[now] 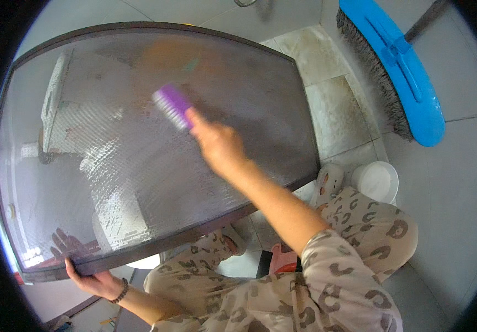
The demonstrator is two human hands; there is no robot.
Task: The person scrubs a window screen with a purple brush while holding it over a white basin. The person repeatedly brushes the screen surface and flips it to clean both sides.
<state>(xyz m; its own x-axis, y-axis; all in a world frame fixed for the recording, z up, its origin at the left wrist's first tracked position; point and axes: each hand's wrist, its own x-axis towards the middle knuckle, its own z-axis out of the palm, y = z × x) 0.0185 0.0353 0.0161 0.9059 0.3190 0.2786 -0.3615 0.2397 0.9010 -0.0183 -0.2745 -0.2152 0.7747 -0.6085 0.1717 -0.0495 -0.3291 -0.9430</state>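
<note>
A large framed mesh window screen (259, 112) leans before me, wet and shiny on its left half. Its dark frame (172, 242) runs around the edge. My right hand (221, 145) grips a purple scrub brush (176, 101) with pale bristles, held over the upper middle of the mesh. Motion blurs the brush, so whether its bristles touch the mesh cannot be told. At the lower left corner, my left hand (93, 284) holds the frame's near edge, thumb on the front. The fingers beneath are partly hidden.
On the right, a blue broom head (412, 83) with grey bristles is by the tiled wall (450, 174). A white bucket (375, 182) stands beside my clog (328, 182). Stained floor tiles (338, 108) lie beyond the screen. Something pink and red (283, 259) shows between my legs.
</note>
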